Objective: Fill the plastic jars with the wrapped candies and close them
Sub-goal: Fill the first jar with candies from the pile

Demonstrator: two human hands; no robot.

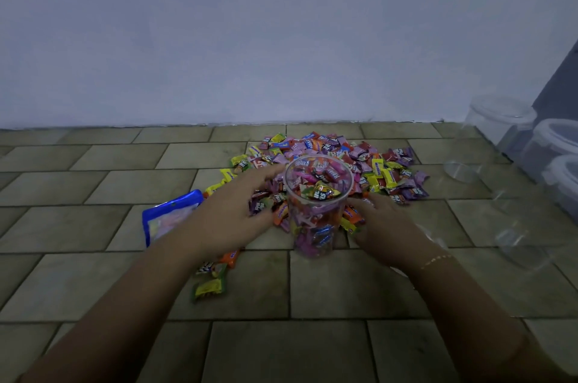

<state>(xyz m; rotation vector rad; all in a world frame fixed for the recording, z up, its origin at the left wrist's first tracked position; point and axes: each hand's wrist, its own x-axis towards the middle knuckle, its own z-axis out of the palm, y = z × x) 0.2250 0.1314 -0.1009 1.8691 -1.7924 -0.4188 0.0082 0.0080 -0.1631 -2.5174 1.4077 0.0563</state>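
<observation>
A clear plastic jar point(316, 210) stands upright on the tiled floor, open-topped and nearly full of wrapped candies. Behind and around it spreads a pile of colourful wrapped candies point(344, 160). My left hand point(237, 204) reaches over the pile just left of the jar, fingers stretched and blurred. My right hand point(384, 226) lies on the candies at the jar's right side, fingers spread low. Neither hand plainly holds a candy.
A blue candy bag point(169, 213) lies at the left, with a few stray candies point(212, 282) near my left forearm. Empty clear jars point(522, 245) and lidded ones point(500, 120) stand at the right by the wall. A pale wall runs behind the pile.
</observation>
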